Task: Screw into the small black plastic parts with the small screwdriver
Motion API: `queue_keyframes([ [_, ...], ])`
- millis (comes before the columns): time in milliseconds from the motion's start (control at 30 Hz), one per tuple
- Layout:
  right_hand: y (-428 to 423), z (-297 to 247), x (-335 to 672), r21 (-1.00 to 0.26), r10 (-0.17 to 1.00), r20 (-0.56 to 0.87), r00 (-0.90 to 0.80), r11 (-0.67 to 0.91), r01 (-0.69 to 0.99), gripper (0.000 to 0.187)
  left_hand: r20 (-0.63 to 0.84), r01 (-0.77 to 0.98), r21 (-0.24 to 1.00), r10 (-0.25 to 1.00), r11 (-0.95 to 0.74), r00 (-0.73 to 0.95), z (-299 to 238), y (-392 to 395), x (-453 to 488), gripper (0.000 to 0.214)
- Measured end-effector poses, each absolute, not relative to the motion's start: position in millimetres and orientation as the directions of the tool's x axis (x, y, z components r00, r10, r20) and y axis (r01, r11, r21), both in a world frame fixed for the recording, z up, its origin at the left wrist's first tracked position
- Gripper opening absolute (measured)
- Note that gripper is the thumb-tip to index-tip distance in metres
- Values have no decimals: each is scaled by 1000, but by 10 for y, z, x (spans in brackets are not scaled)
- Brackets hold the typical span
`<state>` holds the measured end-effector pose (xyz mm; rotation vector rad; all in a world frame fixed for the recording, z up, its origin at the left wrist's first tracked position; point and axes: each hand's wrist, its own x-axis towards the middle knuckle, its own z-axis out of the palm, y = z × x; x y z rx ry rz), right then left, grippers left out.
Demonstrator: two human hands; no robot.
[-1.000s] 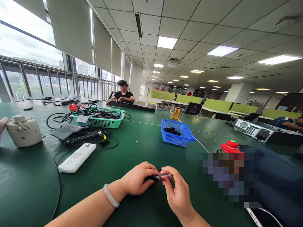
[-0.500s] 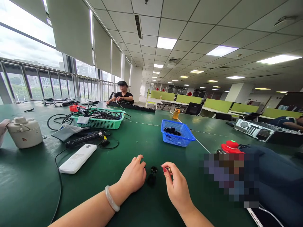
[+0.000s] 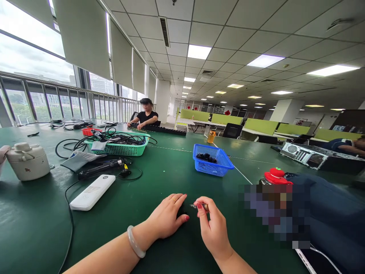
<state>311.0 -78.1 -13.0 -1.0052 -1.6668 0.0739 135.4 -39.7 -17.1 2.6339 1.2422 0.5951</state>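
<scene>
My left hand (image 3: 168, 219) lies on the green tabletop (image 3: 159, 179) with its fingers bent over one small black part (image 3: 180, 211). The grip is closed loosely about this part, between the thumb and the forefinger, and most of the part is hidden. My right hand (image 3: 212, 226) is just beside it. Its grip is closed on one thin metal piece (image 3: 195, 206), pinched between the thumb and forefinger, and the tip points toward the black part. I cannot tell whether the two touch.

On my left side I wear one pale bracelet (image 3: 135, 242) and one ring (image 3: 173, 199).

I count three baskets: one blue basket (image 3: 219, 164) ahead of my hands with some small black pieces inside, one green basket (image 3: 136, 148) full of dark cables to the left, and one small red basket (image 3: 88, 131) behind it. Near my left arm lies one white flat device (image 3: 92, 191); it has a small round mark, which I cannot read. Further left stands one white pot (image 3: 27, 163). One red apple-shaped lid (image 3: 275, 176) is at my right.

One person (image 3: 146, 113) sits at the far side of the tabletop, with hands at a long black keyboard (image 3: 168, 130).
</scene>
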Motion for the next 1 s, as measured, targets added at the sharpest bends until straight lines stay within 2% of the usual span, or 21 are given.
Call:
queue_keyframes([
  [167, -768, -146, 3154, -524, 592, 802, 78, 635, 567, 13, 245, 641, 316, 713, -699, 657, -173, -425, 1384, 52],
  [367, -740, -187, 3157, -510, 573, 815, 85, 639, 576, 14, 284, 641, 274, 697, -717, 659, -199, -417, 1364, 44],
  [433, -731, -193, 3155, -501, 570, 818, 81, 636, 587, 14, 303, 651, 275, 706, -708, 640, -221, -412, 1349, 43],
  [633, -741, -192, 3162, -512, 595, 800, 74, 614, 601, 17, 311, 705, 322, 774, -632, 552, -222, -399, 1303, 22],
  [800, -770, -188, 3166, -501, 596, 800, 69, 601, 623, 18, 301, 822, 254, 849, -510, 434, -214, -284, 1049, 33],
  [1000, -792, -194, 3151, -523, 616, 785, 60, 608, 598, 18, 225, 967, 188, 966, -174, 131, -170, -90, 375, 51],
])
